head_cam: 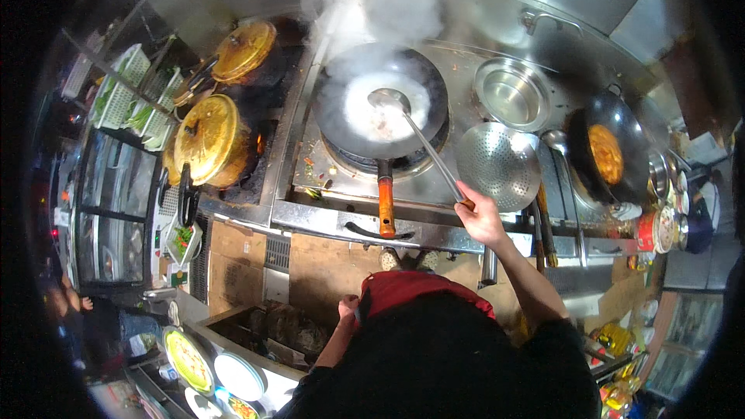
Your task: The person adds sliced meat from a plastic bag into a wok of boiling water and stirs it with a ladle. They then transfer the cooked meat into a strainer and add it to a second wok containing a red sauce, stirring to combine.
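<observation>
My right hand (482,215) grips the handle of a long metal ladle (430,151), whose bowl rests in whitish steaming liquid (372,119) inside a black wok (334,128). The wok stands on a burner at the middle of the range, its wooden handle (386,203) pointing towards me. By my waist, next to the red apron (413,291), is my left hand (348,306). Its fingers look curled, and whether it holds anything cannot be told. A perforated metal strainer (497,166) lies right of the wok, below a round metal pot (512,93).
Lidded yellow pots (206,139) stand on the left burners, where a flame shows. At the right a second wok (625,134) holds orange-brown food, beside another ladle (554,139). Baskets of greens (122,87) are at the far left. Plates (238,375) stand behind me, lower left; a person's hand shows farther left.
</observation>
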The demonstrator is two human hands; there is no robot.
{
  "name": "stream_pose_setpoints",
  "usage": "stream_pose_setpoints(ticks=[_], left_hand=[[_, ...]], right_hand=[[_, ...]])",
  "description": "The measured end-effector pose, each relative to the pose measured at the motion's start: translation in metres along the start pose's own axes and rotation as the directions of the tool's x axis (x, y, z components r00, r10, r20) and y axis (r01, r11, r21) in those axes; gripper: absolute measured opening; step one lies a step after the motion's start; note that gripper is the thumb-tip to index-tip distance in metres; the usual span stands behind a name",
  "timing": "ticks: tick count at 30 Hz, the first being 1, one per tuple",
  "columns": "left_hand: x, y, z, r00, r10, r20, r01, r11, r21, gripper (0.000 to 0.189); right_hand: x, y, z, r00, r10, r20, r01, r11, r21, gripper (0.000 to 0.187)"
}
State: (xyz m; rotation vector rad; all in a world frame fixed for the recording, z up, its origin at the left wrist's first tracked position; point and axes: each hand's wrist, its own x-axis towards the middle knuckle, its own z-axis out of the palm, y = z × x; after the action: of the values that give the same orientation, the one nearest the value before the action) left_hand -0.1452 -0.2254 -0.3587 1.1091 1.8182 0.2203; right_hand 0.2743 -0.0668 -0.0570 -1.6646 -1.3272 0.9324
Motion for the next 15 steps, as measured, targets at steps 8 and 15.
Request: stream_pose_setpoints(ticks=[8, 15], left_hand=[[-0.027, -0.065, 0.015, 0.984, 0.070, -0.167, -0.090, 0.989, -0.118, 0.030], [-0.001, -0.124, 0.036, 0.980, 0.016, -0.199, -0.027, 0.998, -0.050, 0.030]], right_hand=[[0.006, 0.005, 0.003, 0.999, 0.026, 0.037, -0.025, 0.999, -0.038, 0.045], [-0.006, 0.003, 0.011, 0.961, 0.211, 0.178, -0.269, 0.857, 0.439, 0.049]])
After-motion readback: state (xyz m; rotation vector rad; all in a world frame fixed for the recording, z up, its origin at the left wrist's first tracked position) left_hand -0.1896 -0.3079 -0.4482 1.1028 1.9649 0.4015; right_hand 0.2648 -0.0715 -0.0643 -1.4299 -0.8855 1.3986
